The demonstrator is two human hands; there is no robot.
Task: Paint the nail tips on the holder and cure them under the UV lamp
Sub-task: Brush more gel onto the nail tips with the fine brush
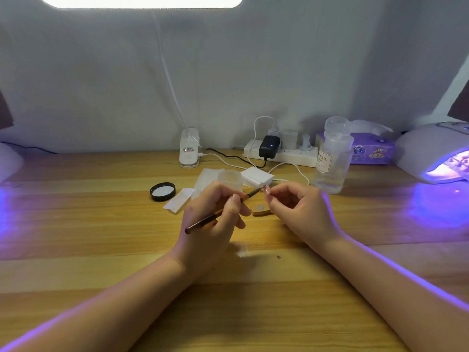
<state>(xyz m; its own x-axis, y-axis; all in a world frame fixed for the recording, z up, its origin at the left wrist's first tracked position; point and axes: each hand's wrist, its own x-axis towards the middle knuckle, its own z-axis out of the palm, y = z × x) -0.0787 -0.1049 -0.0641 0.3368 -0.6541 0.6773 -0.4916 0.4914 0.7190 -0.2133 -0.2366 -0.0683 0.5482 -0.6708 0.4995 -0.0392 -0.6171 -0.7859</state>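
- The wooden table [101, 224] carries everything.
- The UV lamp [431, 153] glows violet at the far right edge.
- The right hand [302, 212] pinches a nail tip [267, 190] between its fingertips, above a small wooden holder [261, 210].
- The left hand [215, 219] grips a thin brush [220, 212], its tip just beside the nail tip.

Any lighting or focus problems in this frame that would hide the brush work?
Head view: violet glow from the UV lamp tints the table and both forearms; an overexposed panel glares at the top; the brush tip and nail tip look small and soft.
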